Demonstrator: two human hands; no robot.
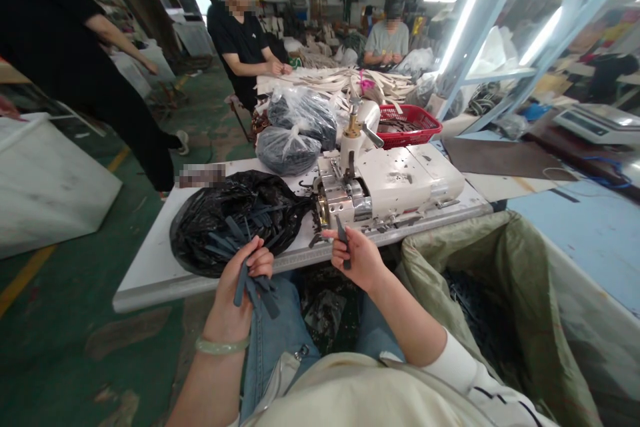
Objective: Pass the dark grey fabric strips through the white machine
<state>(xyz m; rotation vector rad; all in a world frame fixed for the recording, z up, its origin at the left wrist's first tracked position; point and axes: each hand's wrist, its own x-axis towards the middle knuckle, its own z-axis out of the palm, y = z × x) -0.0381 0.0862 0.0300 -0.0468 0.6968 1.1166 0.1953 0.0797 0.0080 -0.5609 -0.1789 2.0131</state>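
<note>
My left hand (pixel 245 283) is closed around a bunch of dark grey strips (pixel 257 287), held over my lap below the table edge. More of these strips lie in an open black plastic bag (pixel 220 217) on the white table (pixel 150 267), just above that hand. My right hand (pixel 356 255) pinches a single dark strip (pixel 343 240) upright in front of the cream-coloured machine (pixel 390 183), close to its metal head (pixel 336 199).
Two tied bags of dark pieces (pixel 295 133) and a red basket (pixel 410 125) stand behind the machine. A large olive sack (pixel 505 293) holding dark strips gapes at my right. Two people sit at a far table; another person stands at the left.
</note>
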